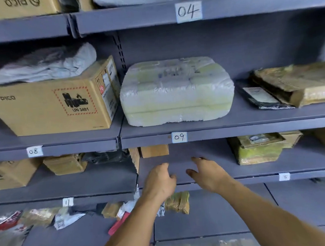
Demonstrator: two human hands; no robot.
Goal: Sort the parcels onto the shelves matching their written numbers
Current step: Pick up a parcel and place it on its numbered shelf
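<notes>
1. Head view: a person's left hand (159, 180) and right hand (209, 173) are hovering side by side, slightly apart, over a bare stretch of the lower shelf (261, 169).
2. Both hands are holding nothing; their fingers are lying loose and lightly spread, thumbs pointing toward each other.
3. The white wrapped parcel (176, 90) is sitting flat one level above the hands, well apart from them, on the middle shelf (256, 117), directly over the handwritten label "09" (179, 137).
4. A brown PICO carton (53, 107) is standing just beside the parcel's left side, above the label "08" (34, 151), with a grey bag (47, 64) lying on top.
5. Flattened brown packets (302, 83) are lying to the parcel's right on the same shelf.
</notes>
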